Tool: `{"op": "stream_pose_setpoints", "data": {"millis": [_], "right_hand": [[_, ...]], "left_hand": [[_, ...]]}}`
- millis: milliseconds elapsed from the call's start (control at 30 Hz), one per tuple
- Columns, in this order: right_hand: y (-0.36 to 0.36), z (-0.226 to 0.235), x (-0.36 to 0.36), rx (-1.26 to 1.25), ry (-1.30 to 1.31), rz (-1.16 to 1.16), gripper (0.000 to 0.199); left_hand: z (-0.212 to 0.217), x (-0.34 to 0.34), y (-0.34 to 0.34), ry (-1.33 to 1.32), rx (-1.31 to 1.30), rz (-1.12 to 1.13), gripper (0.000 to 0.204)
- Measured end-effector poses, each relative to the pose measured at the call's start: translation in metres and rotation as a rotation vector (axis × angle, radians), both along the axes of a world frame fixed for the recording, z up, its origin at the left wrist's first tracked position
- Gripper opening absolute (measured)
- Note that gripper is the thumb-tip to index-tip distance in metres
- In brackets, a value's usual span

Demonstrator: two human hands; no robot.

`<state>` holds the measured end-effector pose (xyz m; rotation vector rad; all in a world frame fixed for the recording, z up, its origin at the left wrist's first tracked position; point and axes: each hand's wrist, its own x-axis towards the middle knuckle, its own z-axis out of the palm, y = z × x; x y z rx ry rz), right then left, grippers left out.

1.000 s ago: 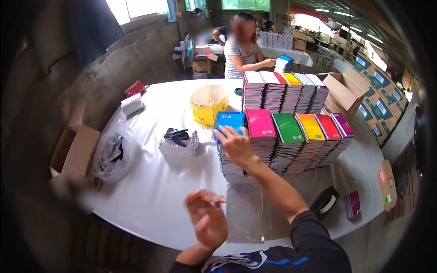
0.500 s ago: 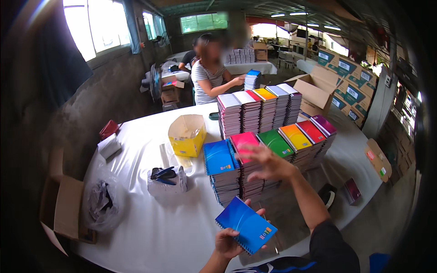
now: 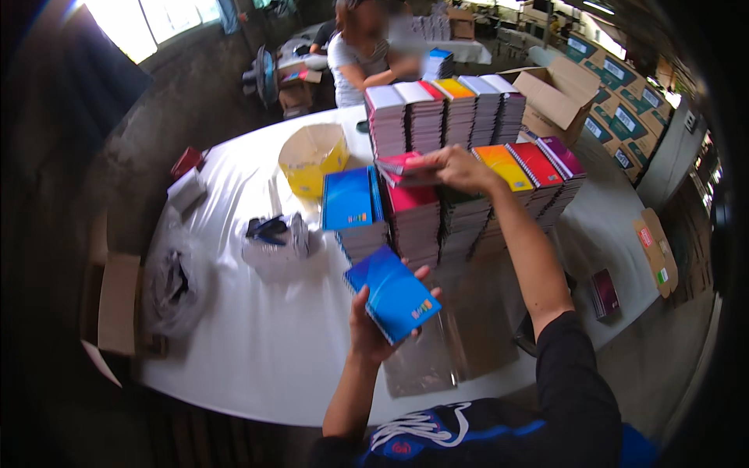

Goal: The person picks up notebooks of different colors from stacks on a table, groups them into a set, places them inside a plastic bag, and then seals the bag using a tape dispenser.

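My left hand point(image 3: 368, 331) is closed round a blue spiral notebook point(image 3: 394, 295), held tilted above the table's near side. Farther out, my right hand point(image 3: 462, 168) pinches a pink notebook point(image 3: 399, 165) over the pink notebook stack point(image 3: 415, 218); motion blur hides whether it is one or more. To the left of that stack stands a blue notebook stack point(image 3: 349, 199). A green notebook stack point(image 3: 466, 222) is partly covered by my right hand and forearm. Yellow notebooks point(image 3: 502, 166), red notebooks point(image 3: 535, 164) and purple notebooks point(image 3: 563, 154) continue the row.
Behind stands another row of notebook stacks point(image 3: 429, 117), with a co-worker point(image 3: 359, 66) beyond. A yellow box point(image 3: 312, 168), pliers point(image 3: 268, 228) on a wrapped bundle and a plastic bag point(image 3: 175, 285) lie left. Clear plastic sheets point(image 3: 425, 363) lie near me; an open carton point(image 3: 555, 93) stands far right.
My right hand, open above the stacks before, now grips a pink notebook. My left hand still holds the blue notebook. The view has tilted down.
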<state>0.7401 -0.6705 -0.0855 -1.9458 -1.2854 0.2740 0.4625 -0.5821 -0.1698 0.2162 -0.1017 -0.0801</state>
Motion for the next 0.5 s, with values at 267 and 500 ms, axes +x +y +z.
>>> {"op": "stream_pose_setpoints", "data": {"millis": [267,500], "right_hand": [[0.004,-0.019,-0.037,-0.279,-0.702,-0.165,0.047],[0.004,-0.003,-0.034,-0.401,-0.498,0.087,0.072]], "left_hand": [[0.000,0.009,-0.003,0.040,0.052,0.107,0.071],[0.004,0.006,-0.005,0.076,0.208,0.240,0.064]]}}
